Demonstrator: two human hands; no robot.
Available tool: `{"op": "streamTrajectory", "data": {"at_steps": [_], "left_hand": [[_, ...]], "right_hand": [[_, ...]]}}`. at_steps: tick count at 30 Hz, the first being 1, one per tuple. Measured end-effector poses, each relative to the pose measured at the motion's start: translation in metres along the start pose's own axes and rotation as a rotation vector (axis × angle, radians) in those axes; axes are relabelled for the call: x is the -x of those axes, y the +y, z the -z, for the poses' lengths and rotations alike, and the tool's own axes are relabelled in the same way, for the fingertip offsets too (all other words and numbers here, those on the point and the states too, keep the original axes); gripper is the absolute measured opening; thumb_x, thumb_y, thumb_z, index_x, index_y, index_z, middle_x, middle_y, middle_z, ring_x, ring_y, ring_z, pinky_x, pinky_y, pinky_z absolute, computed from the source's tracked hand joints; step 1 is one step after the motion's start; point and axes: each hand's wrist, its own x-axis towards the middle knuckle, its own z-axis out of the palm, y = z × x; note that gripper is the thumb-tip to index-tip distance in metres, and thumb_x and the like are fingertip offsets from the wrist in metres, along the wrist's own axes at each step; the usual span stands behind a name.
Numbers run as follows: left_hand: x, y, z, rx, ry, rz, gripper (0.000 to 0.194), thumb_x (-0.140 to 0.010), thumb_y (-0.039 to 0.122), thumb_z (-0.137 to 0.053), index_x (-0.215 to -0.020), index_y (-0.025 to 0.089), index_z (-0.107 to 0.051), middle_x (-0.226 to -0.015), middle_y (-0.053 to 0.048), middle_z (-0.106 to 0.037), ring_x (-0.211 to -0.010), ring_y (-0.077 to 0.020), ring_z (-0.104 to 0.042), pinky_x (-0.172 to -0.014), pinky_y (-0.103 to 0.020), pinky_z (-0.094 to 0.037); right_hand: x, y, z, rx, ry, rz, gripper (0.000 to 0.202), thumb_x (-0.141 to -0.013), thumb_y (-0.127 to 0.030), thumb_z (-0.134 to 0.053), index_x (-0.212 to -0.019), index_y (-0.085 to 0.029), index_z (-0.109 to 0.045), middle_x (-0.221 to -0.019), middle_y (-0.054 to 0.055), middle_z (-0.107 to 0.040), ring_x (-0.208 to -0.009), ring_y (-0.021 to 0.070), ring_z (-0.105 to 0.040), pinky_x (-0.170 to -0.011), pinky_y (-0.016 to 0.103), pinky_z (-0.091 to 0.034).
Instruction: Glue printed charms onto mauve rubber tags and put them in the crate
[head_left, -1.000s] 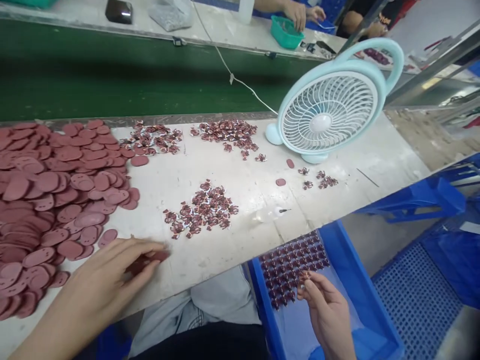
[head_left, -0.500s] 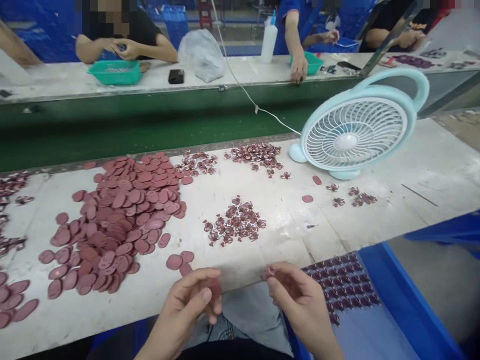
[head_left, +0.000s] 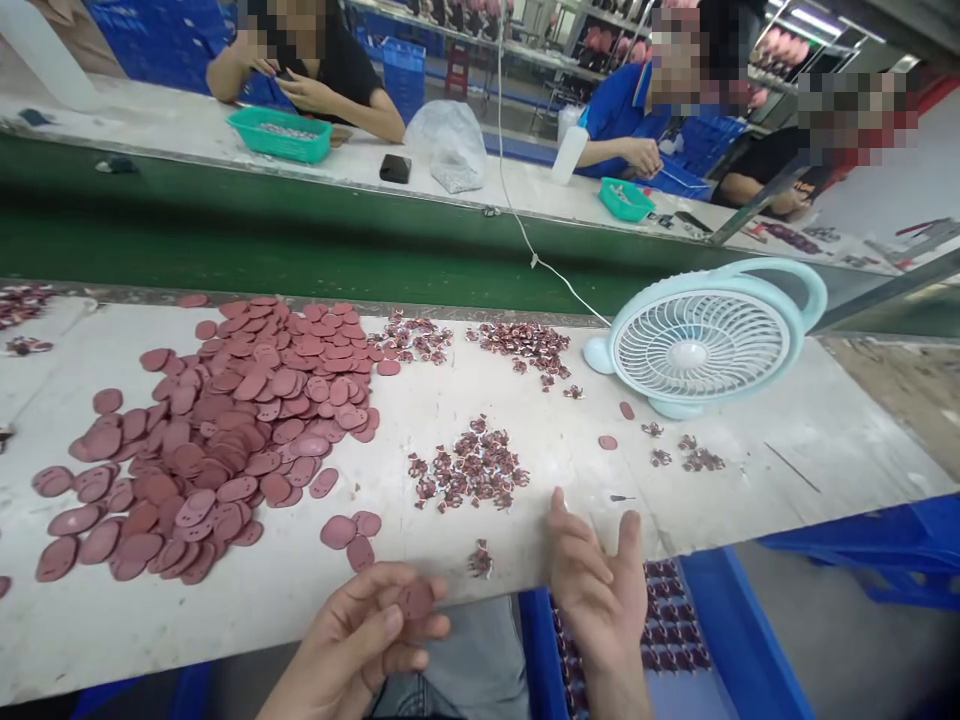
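Observation:
In my left hand (head_left: 367, 640), pinched between thumb and fingers, is a reddish-brown oval disc (head_left: 418, 599). My right hand (head_left: 600, 580) is open near the table's front edge, thumb and fingers apart, palm bare. Between the hands, close to that edge, lies a single small brown-and-white figure piece (head_left: 481, 560). Beyond it sits a pile of similar pieces (head_left: 472, 465). Three loose oval discs (head_left: 360, 553) lie just past my left hand, beside a big heap of oval discs (head_left: 240, 430).
A light-blue fan (head_left: 705, 340) stands at the table's right, its white cord (head_left: 555, 268) running up. Below the edge, a blue crate (head_left: 739, 630) holds rows of dark pieces. Green baskets (head_left: 281, 137) and people are at the bench opposite.
My right hand was pinching a small piece; now it is open and a single piece lies on the table. My left hand keeps its disc. The camera view has shifted.

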Motion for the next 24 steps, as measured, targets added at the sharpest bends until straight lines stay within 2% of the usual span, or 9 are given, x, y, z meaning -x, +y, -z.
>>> {"op": "streamTrajectory", "data": {"at_steps": [2,4,5,7,9,12,17,21,24], "left_hand": [[-0.001,-0.004,-0.002,0.009,-0.055,0.004,0.027,-0.072,0.032,-0.095,-0.095,0.022,-0.083,-0.107,-0.009,-0.086,-0.083,-0.0217,-0.080,-0.063,-0.024,-0.062],[-0.001,-0.007,-0.005,0.012,-0.084,0.012,0.027,-0.074,0.030,-0.094,-0.097,0.022,-0.083,-0.108,-0.009,-0.085,-0.086,-0.0208,-0.079,-0.063,-0.022,-0.061],[-0.002,-0.008,-0.006,0.014,-0.088,0.019,0.027,-0.074,0.029,-0.094,-0.098,0.022,-0.083,-0.110,-0.009,-0.085,-0.089,-0.0209,-0.080,-0.065,-0.022,-0.060],[-0.003,-0.011,-0.007,0.018,-0.085,0.037,0.028,-0.073,0.028,-0.095,-0.098,0.022,-0.083,-0.114,-0.010,-0.084,-0.096,-0.0218,-0.080,-0.070,-0.021,-0.060],[-0.004,-0.014,-0.008,0.028,-0.083,0.055,0.030,-0.071,0.027,-0.096,-0.098,0.023,-0.083,-0.117,-0.010,-0.084,-0.099,-0.0227,-0.080,-0.072,-0.021,-0.060],[-0.007,-0.021,-0.008,0.047,-0.120,0.083,0.030,-0.070,0.027,-0.096,-0.097,0.024,-0.083,-0.116,-0.009,-0.084,-0.100,-0.0234,-0.080,-0.072,-0.023,-0.059],[-0.008,-0.028,-0.010,0.069,-0.216,0.068,0.029,-0.071,0.031,-0.096,-0.097,0.027,-0.084,-0.111,-0.006,-0.086,-0.092,-0.0206,-0.081,-0.071,-0.021,-0.057],[-0.007,-0.025,-0.013,0.059,-0.226,0.050,0.028,-0.070,0.032,-0.096,-0.096,0.028,-0.085,-0.109,-0.005,-0.086,-0.086,-0.0198,-0.081,-0.070,-0.022,-0.057],[-0.006,-0.023,-0.013,0.052,-0.207,0.039,0.029,-0.069,0.033,-0.097,-0.096,0.027,-0.085,-0.110,-0.006,-0.086,-0.086,-0.0192,-0.081,-0.070,-0.022,-0.057]], "right_hand": [[-0.009,-0.004,-0.001,-0.225,-0.078,-0.021,0.053,-0.095,-0.059,-0.063,-0.123,-0.014,-0.067,-0.073,-0.011,-0.050,-0.043,-0.0019,-0.028,-0.031,-0.002,-0.011],[-0.011,-0.006,-0.008,-0.296,-0.111,-0.059,0.034,-0.097,-0.044,-0.066,-0.111,-0.014,-0.069,-0.070,-0.011,-0.050,-0.043,-0.0028,-0.034,-0.033,-0.003,-0.018],[-0.008,-0.006,-0.013,-0.294,-0.097,-0.078,0.030,-0.098,-0.042,-0.064,-0.106,-0.014,-0.070,-0.069,-0.011,-0.050,-0.043,-0.0023,-0.036,-0.033,-0.002,-0.022],[0.004,-0.002,-0.025,-0.228,-0.022,-0.082,0.034,-0.095,-0.048,-0.063,-0.102,-0.016,-0.070,-0.066,-0.009,-0.053,-0.041,0.0005,-0.039,-0.033,0.004,-0.031],[0.022,0.006,-0.036,-0.079,0.083,-0.056,0.044,-0.085,-0.059,-0.069,-0.104,-0.020,-0.071,-0.066,-0.006,-0.059,-0.041,0.0050,-0.046,-0.034,0.012,-0.042],[0.049,0.027,-0.048,0.195,0.172,0.031,0.051,-0.071,-0.065,-0.081,-0.103,-0.027,-0.069,-0.065,-0.003,-0.067,-0.038,0.0109,-0.053,-0.031,0.020,-0.043],[0.069,0.060,-0.058,0.455,0.199,0.338,0.034,-0.081,-0.060,-0.077,-0.106,-0.039,-0.067,-0.067,-0.005,-0.071,-0.049,0.0202,-0.063,-0.044,0.032,-0.049],[0.067,0.066,-0.061,0.520,0.171,0.398,0.025,-0.085,-0.055,-0.074,-0.108,-0.045,-0.068,-0.073,-0.004,-0.073,-0.054,0.0265,-0.065,-0.048,0.041,-0.051],[0.067,0.068,-0.064,0.532,0.195,0.417,0.025,-0.085,-0.050,-0.075,-0.108,-0.044,-0.068,-0.074,-0.002,-0.075,-0.056,0.0277,-0.066,-0.047,0.041,-0.051]]}}
